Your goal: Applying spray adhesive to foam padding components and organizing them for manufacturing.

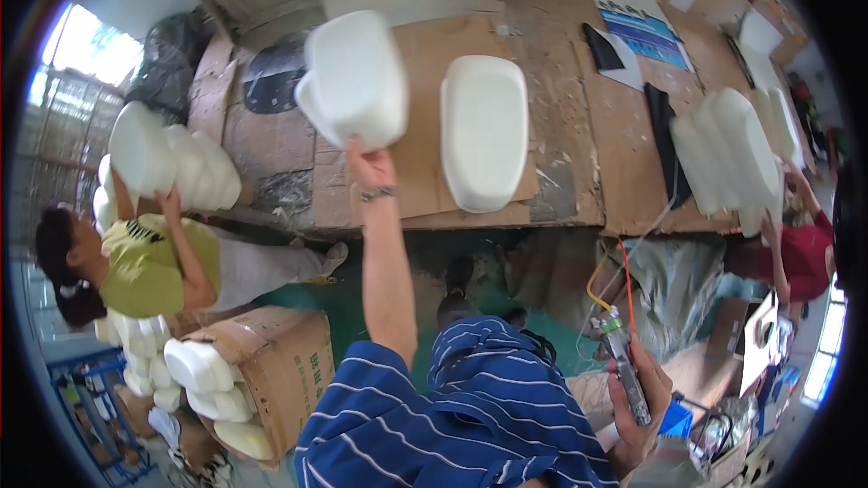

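Note:
My left hand [371, 168] is stretched out over the workbench and grips the near edge of a white moulded shell [354, 77], held just above the cardboard-covered bench [579, 126]. To its right, a second white shell [484, 131] lies on the bench. Low at the right, my right hand [640, 408] is closed round a slim grey hand tool [624, 360]. Yellow and red wires run up from the tool's tip. My blue striped sleeve fills the bottom middle.
A person in a yellow top [149, 267] at the left holds a stack of white shells [172, 163]. A person in red [800, 253] at the right carries another stack [732, 158]. An open cardboard box [280, 361] with several shells stands at lower left.

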`<action>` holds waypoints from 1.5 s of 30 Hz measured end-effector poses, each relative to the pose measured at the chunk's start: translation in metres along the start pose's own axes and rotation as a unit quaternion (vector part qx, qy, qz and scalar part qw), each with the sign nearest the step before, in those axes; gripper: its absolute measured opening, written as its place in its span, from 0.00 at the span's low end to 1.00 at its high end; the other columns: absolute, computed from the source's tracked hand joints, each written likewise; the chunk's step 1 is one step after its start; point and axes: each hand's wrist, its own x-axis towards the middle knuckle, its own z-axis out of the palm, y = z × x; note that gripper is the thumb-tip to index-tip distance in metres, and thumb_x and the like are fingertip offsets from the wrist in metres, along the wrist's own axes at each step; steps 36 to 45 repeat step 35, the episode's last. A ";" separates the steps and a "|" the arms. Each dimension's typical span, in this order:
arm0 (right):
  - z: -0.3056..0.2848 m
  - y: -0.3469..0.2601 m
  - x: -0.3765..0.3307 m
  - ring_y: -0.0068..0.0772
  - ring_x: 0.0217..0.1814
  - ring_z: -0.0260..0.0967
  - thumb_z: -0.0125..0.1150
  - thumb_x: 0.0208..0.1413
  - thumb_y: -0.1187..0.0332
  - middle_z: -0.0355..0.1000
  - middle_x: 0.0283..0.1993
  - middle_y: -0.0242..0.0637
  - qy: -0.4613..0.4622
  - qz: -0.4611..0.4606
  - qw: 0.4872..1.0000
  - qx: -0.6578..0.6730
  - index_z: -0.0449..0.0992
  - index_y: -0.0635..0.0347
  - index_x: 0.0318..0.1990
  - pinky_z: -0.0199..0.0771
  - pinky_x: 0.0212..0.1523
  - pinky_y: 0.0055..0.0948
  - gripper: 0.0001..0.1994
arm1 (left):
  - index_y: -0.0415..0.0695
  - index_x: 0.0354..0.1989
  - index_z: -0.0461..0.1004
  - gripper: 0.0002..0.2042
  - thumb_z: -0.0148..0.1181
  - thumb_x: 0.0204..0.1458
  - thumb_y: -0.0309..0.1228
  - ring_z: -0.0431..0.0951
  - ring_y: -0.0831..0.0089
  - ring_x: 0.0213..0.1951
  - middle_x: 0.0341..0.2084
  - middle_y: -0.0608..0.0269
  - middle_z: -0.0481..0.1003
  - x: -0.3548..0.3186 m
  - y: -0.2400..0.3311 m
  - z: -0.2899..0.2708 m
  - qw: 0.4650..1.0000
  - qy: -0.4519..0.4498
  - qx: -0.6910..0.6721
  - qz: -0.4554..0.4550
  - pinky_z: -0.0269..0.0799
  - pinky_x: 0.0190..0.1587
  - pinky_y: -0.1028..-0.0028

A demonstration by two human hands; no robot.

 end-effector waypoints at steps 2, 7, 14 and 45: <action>-0.001 -0.005 0.006 0.35 0.39 0.76 0.62 0.47 0.80 0.77 0.38 0.48 -0.040 -0.030 0.999 0.009 0.70 0.74 0.62 0.73 0.45 0.28 0.29 | 0.38 0.58 0.68 0.23 0.65 0.54 0.30 0.80 0.61 0.51 0.50 0.53 0.77 0.062 0.031 -0.033 0.999 -0.042 -0.010 0.033 0.82 0.49 0.64; -0.001 0.002 0.004 0.36 0.40 0.78 0.64 0.47 0.78 0.77 0.38 0.48 -0.022 -0.032 0.999 0.005 0.71 0.73 0.61 0.75 0.43 0.28 0.29 | 0.38 0.59 0.68 0.24 0.64 0.55 0.30 0.75 0.57 0.56 0.54 0.50 0.74 0.117 0.064 -0.049 0.996 0.091 -0.025 -0.005 0.78 0.53 0.56; 0.012 -0.006 0.011 0.35 0.39 0.77 0.64 0.48 0.77 0.77 0.40 0.47 0.015 0.013 0.999 -0.031 0.71 0.72 0.62 0.74 0.44 0.28 0.29 | 0.44 0.67 0.62 0.33 0.69 0.53 0.32 0.70 0.66 0.54 0.56 0.61 0.68 -0.060 -0.009 -0.045 0.883 0.087 0.434 -0.155 0.70 0.47 0.59; 0.006 -0.014 0.003 0.38 0.38 0.76 0.67 0.44 0.75 0.78 0.42 0.51 0.032 0.034 0.999 -0.006 0.74 0.72 0.59 0.73 0.44 0.27 0.29 | 0.35 0.67 0.53 0.37 0.69 0.53 0.26 0.73 0.65 0.55 0.53 0.57 0.67 -0.186 -0.091 -0.041 0.904 0.059 0.318 -0.278 0.75 0.58 0.63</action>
